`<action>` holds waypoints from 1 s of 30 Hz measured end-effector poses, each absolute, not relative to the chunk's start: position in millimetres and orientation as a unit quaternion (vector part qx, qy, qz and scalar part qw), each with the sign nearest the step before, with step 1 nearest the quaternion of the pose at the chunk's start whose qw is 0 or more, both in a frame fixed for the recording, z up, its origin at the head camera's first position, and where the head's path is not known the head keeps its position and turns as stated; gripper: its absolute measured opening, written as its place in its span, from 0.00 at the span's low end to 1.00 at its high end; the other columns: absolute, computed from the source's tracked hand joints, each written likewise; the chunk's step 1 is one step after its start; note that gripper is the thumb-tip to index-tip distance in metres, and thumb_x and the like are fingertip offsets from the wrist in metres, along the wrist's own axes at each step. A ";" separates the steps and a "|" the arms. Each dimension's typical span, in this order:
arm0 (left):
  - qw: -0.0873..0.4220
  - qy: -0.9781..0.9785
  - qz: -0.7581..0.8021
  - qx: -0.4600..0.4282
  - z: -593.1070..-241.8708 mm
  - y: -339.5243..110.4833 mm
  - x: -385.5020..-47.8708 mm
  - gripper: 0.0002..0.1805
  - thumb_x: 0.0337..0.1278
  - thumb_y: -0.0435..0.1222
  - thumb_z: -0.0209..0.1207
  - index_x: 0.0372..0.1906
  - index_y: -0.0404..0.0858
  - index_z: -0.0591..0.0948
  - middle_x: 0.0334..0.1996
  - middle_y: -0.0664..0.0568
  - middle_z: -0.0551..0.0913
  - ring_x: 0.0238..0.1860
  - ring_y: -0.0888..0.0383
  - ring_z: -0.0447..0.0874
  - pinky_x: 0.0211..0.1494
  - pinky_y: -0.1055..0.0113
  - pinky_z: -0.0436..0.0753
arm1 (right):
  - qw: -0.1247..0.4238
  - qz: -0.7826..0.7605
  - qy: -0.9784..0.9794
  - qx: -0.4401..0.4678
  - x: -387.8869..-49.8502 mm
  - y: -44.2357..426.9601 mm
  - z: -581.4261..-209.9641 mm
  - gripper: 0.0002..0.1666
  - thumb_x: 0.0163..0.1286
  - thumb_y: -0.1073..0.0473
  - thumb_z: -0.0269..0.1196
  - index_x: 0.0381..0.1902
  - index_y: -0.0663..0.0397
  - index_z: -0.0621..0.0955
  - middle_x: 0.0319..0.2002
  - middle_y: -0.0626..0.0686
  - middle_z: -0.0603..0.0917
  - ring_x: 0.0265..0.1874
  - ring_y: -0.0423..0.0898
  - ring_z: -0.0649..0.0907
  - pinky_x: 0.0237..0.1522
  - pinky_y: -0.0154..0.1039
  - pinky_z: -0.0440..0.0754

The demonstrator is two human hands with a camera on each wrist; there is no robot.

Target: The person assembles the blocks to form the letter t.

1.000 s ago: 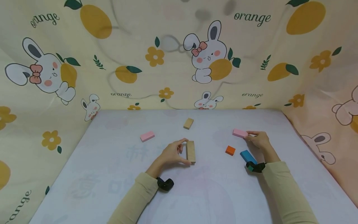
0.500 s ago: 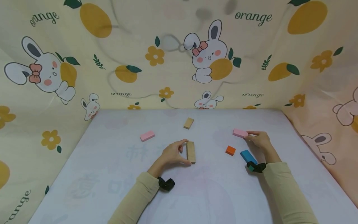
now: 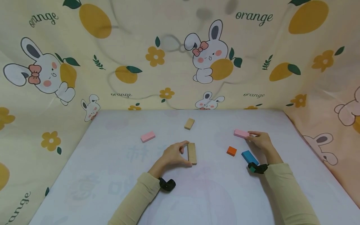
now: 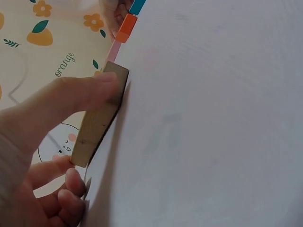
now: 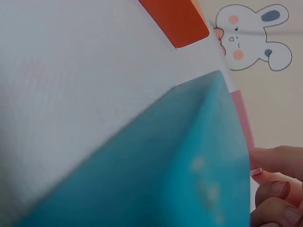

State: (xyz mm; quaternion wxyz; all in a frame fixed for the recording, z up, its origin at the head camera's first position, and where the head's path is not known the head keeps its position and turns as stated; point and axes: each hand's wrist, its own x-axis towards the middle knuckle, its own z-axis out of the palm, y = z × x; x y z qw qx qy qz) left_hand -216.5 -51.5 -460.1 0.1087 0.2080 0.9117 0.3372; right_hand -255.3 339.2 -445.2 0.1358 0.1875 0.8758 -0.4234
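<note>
A long wooden block lies near the table's middle. My left hand grips it between thumb at the near end and a finger at the far end; the left wrist view shows the same wooden block in that hold. At the right, my right hand pinches the right end of a pink block, its other fingers curled. In the right wrist view the fingers touch the pink block, partly hidden by a large, close blue block.
Between the hands sits an orange block. The blue block lies beside the right wrist's black camera. Farther back are a small wooden block and another pink block. A patterned cloth rises behind the table.
The wooden block and my left hand have shifted very slightly toward the near side. My right hand keeps its pinch on the pink block.
</note>
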 end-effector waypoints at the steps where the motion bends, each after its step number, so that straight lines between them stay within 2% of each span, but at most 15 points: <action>1: 0.112 0.912 0.337 0.206 -460.0 -51.5 -216.4 0.49 0.29 0.48 0.78 0.65 0.45 0.72 0.30 0.53 0.74 0.28 0.64 0.63 0.27 0.76 0.58 | 0.136 -0.427 0.874 0.187 -255.2 339.2 -445.2 0.37 0.72 0.46 0.55 0.72 0.57 0.61 0.75 0.71 0.51 0.69 0.67 0.56 0.71 0.64 0.56; 4: 0.118 0.912 0.336 0.203 -460.5 -51.3 -216.4 0.49 0.29 0.48 0.78 0.66 0.45 0.71 0.30 0.54 0.73 0.28 0.64 0.63 0.27 0.75 0.58 | 0.135 -0.427 0.875 0.186 -254.8 339.7 -445.6 0.38 0.72 0.45 0.55 0.73 0.58 0.61 0.74 0.71 0.53 0.66 0.65 0.58 0.68 0.61 0.62; 6: 0.120 0.912 0.336 0.204 -460.8 -51.2 -216.3 0.49 0.29 0.49 0.78 0.66 0.45 0.71 0.30 0.54 0.73 0.28 0.64 0.63 0.27 0.75 0.58 | 0.134 -0.425 0.876 0.186 -254.4 340.2 -445.9 0.39 0.71 0.44 0.55 0.73 0.58 0.61 0.73 0.71 0.55 0.63 0.63 0.60 0.62 0.56 0.65; 11: 0.122 0.911 0.336 0.204 -460.5 -51.2 -215.5 0.50 0.30 0.49 0.78 0.67 0.44 0.70 0.30 0.55 0.72 0.29 0.64 0.63 0.28 0.75 0.59 | 0.136 -0.419 0.880 0.178 -253.9 341.6 -447.4 0.41 0.70 0.42 0.55 0.72 0.59 0.61 0.72 0.71 0.57 0.60 0.62 0.62 0.55 0.50 0.67; 23: 0.126 0.902 0.358 0.206 -460.4 -52.4 -213.7 0.56 0.31 0.46 0.78 0.71 0.39 0.64 0.33 0.52 0.74 0.28 0.63 0.61 0.29 0.76 0.59 | 0.145 -0.418 0.879 0.178 -259.7 341.9 -450.6 0.43 0.69 0.42 0.58 0.73 0.57 0.60 0.73 0.71 0.56 0.63 0.63 0.61 0.66 0.59 0.64; 27: 0.127 0.892 0.379 0.211 -459.7 -54.0 -212.9 0.56 0.31 0.44 0.79 0.71 0.38 0.64 0.35 0.50 0.75 0.26 0.63 0.61 0.28 0.76 0.60 | 0.146 -0.415 0.881 0.175 -261.1 341.2 -450.7 0.43 0.68 0.42 0.59 0.73 0.58 0.60 0.73 0.71 0.56 0.62 0.63 0.61 0.64 0.58 0.66; 30: 0.123 0.887 0.385 0.223 -460.2 -55.9 -212.1 0.54 0.33 0.42 0.78 0.71 0.37 0.65 0.36 0.49 0.75 0.29 0.63 0.64 0.31 0.76 0.63 | 0.147 -0.415 0.881 0.172 -262.0 339.7 -450.6 0.43 0.68 0.44 0.59 0.73 0.58 0.60 0.73 0.71 0.56 0.63 0.63 0.61 0.64 0.58 0.66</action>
